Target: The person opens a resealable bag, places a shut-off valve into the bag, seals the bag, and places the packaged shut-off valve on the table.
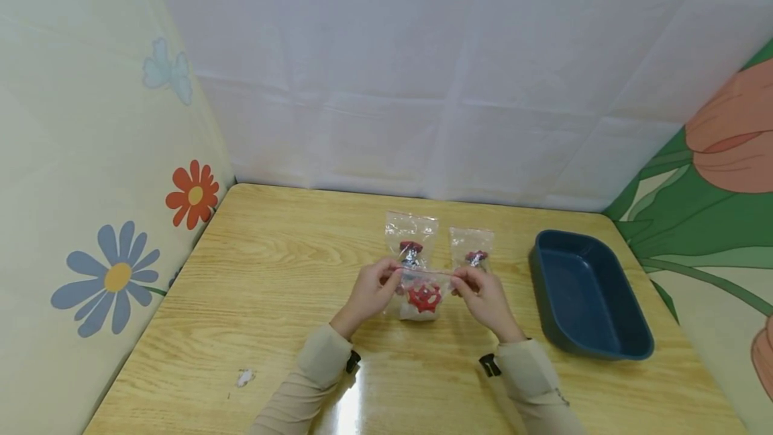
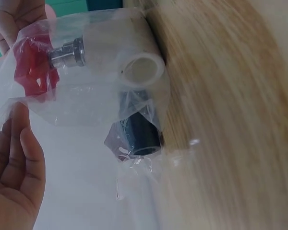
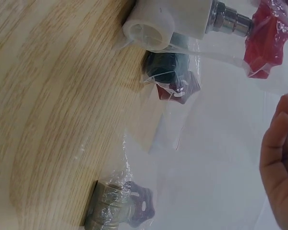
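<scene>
A clear zip bag (image 1: 431, 278) holds a white plastic valve (image 2: 120, 40) with a red star-shaped handwheel (image 1: 424, 297) and a metal stem. My left hand (image 1: 372, 289) pinches the bag's top edge at its left corner. At the right corner, my right hand (image 1: 485, 299) pinches the same edge. The valve stands upright on the table inside the bag, its round pipe opening (image 3: 146, 33) visible in the right wrist view. Just behind lies a second clear bag with a dark valve (image 3: 168, 64) and a red handwheel. To its right lies a bagged brass valve (image 3: 108, 203).
A deep blue plastic bin (image 1: 588, 297) stands on the right of the wood-grain table (image 1: 290, 254). White cloth (image 1: 386, 86) hangs behind the table, with flower-patterned panels at both sides. A small white mark (image 1: 244, 377) shows near the front left.
</scene>
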`<act>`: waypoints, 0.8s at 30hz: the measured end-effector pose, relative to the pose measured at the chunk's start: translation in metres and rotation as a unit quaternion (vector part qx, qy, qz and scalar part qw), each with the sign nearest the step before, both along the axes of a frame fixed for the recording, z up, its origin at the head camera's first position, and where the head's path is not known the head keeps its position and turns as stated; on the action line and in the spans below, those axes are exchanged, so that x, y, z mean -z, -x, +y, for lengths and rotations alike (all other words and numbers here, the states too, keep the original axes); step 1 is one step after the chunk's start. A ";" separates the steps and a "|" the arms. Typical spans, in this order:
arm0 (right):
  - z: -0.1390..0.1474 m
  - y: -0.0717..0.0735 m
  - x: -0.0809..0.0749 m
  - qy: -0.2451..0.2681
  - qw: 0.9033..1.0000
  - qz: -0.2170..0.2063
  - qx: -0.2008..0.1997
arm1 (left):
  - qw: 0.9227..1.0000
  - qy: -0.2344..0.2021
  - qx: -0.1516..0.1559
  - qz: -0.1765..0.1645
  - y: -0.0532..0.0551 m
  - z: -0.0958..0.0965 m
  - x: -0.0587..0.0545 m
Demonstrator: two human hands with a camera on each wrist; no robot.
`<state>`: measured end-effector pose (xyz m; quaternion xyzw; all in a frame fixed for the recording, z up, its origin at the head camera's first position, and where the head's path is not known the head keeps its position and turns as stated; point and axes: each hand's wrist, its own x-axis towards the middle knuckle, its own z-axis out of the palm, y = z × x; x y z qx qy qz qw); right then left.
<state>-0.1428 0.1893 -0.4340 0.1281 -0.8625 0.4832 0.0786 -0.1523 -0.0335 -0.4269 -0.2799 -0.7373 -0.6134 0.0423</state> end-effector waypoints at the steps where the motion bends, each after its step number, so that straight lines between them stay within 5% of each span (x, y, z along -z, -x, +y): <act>1: 0.000 0.000 0.000 -0.001 1.000 -0.002 0.002 | 1.000 0.003 0.002 -0.006 0.000 0.000 0.000; 6: 0.001 0.000 0.001 0.005 1.000 0.003 -0.001 | 1.000 0.019 0.005 -0.005 0.002 -0.001 -0.001; 15: 0.001 0.000 0.004 0.004 0.998 0.055 -0.015 | 0.998 0.034 0.004 0.045 0.002 0.002 -0.003; 24: -0.016 -0.014 -0.025 -0.020 0.996 0.084 -0.001 | 0.997 0.036 -0.013 0.064 -0.001 0.005 -0.005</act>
